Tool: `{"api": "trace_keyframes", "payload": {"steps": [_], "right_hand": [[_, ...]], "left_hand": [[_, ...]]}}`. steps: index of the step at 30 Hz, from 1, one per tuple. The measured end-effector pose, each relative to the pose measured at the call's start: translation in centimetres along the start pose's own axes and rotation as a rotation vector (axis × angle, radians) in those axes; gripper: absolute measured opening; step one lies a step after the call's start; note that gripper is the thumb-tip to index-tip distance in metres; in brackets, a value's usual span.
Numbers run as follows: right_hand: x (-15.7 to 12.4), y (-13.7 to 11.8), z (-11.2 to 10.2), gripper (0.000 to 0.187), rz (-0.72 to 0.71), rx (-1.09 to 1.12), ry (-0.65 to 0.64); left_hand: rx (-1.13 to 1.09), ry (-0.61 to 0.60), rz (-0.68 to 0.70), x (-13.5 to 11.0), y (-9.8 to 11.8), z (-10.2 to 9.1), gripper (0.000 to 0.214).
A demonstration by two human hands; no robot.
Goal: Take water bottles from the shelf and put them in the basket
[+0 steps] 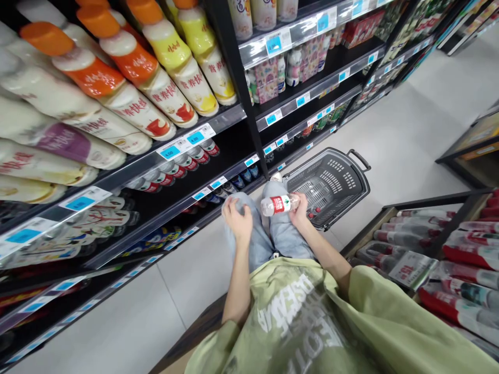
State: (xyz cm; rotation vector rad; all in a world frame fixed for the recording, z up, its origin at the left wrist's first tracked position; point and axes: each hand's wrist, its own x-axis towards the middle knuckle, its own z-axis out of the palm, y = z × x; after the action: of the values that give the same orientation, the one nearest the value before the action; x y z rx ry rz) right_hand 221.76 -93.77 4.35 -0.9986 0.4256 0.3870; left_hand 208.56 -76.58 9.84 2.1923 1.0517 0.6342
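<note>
"How's the grip?"
"Right hand [298, 210] closed around one end of the bottle [276, 204], above the jeans [286, 236]; left hand [239, 221] loosely open, seemingly bare. Hold firmly but lightly (thin plastic dents, I'd guess)."
"What's hidden?"
"The grasped end; small label [279, 203] print blurs."

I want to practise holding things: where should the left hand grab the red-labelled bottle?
Probably around the free, see-through end of the bottle, with the left hand coming from its own side: the bottle lies sideways, that end points left, and the right hand holds the other.
</note>
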Motion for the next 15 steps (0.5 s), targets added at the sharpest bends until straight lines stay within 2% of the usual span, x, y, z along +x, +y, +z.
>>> {"api": "trace_keyframes", "payload": {"steps": [4,8,12,15], "right_hand": [[0.5,-1.7,-1.9,0.028,0.027,0.114,0.105],[0.3,-3.3,-5.9,0.031,-0.001,0.133,0.173],[0.1,-4.4,-10.9,0.045,0.021,0.006,0.312],[0.3,-5.2,-13.9,0.047,-0.008,-0.157,0.447]], "left_hand": [[0.322,-0.228,-0.101,3.7,0.7,-0.9,0.054],[0.556,-0.411,-0.198,6.7,1.9,-1.2,0.057],[0.604,-0.49,-0.2,8.0,2.6,-0.4,0.055],[0.601,-0.502,-0.184,8.0,3.1,0.4,0.054]]}}
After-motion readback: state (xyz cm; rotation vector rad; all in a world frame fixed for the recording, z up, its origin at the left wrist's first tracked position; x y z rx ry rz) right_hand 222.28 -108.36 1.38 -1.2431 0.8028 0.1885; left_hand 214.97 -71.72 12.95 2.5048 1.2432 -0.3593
